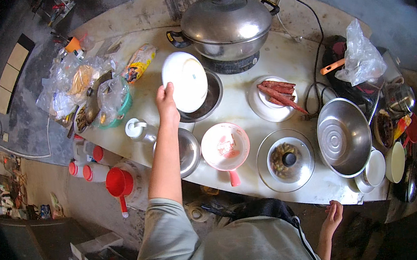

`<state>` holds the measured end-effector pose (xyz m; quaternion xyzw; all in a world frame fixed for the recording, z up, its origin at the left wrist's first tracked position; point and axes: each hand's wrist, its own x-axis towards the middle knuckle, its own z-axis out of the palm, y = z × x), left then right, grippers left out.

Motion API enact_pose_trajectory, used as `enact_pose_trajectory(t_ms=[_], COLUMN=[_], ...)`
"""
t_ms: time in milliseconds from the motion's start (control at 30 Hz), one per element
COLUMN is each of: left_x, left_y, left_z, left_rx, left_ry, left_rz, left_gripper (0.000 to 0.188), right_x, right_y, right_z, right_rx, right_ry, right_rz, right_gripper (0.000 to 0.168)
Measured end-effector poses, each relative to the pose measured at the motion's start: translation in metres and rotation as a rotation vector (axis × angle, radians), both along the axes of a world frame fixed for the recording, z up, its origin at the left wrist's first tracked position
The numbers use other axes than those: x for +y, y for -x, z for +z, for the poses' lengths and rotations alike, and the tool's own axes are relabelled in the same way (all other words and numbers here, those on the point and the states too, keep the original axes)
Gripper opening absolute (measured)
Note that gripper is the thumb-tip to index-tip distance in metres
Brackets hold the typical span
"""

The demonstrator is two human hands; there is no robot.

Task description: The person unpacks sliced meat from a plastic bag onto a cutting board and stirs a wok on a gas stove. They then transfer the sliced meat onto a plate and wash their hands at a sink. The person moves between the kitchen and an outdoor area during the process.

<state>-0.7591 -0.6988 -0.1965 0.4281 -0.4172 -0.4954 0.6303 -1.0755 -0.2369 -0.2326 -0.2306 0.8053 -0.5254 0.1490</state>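
My left hand [168, 105] grips the rim of a white plate [185, 82], tilted up above a steel basin [214, 97] that it partly covers. My right hand [333, 216] hangs by the near table edge with nothing visible in it, its fingers slightly bent. Between the hands lie a pink-handled white pan [225, 146] with a printed figure, and a glass lid [306, 173] over a bowl of food. Behind them, dark red sausage-like strips [281, 94] rest on a white bowl and plate [258, 111]. My left forearm partly hides a round steel lid or dish [189, 151].
A lidded steel wok [225, 21] stands on a black cooker [232, 64] at the back. On the right are a large steel basin [340, 137], stacked bowls [374, 167] and a black cable [317, 76]. Plastic bags [62, 84] and a green basket [125, 104] sit left.
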Motion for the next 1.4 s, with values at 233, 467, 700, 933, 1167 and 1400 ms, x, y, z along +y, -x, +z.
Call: enact_pose_trajectory(t_ms=[233,467,700,933,1167,1400], left_x=[0.018,0.169,0.372,0.504,0.581,0.665], left_y=[-0.007,-0.009,0.015,0.037,-0.017,-0.129], left_z=[0.002,0.1,0.114,0.056,0.03,0.042], left_rx=[0.701,0.176,-0.953,-1.379,-1.501,-1.351], left_ry=[-0.085,-0.01,0.106,0.248,0.12,-0.069], left_rz=[-0.012,0.33,0.11,0.445,0.651,0.813], left_gripper=[0.032,0.011,0.016,0.02,0.021,0.026], right_x=[-0.005,-0.071,-0.116,-0.093,-0.037,0.024], right_y=[-0.004,-0.012,-0.068,-0.138,-0.246,-0.357], right_z=[0.004,0.055,0.11,0.103,0.069,0.044], right_rx=[0.021,-0.2,-1.173,-1.496,-0.999,-0.924], right_ry=[0.037,0.02,-0.244,-0.624,-0.72,-0.667], right_rz=[0.064,0.633,1.217,1.4,1.803,1.805], right_gripper=[0.017,0.021,0.06,0.06,0.051,0.052])
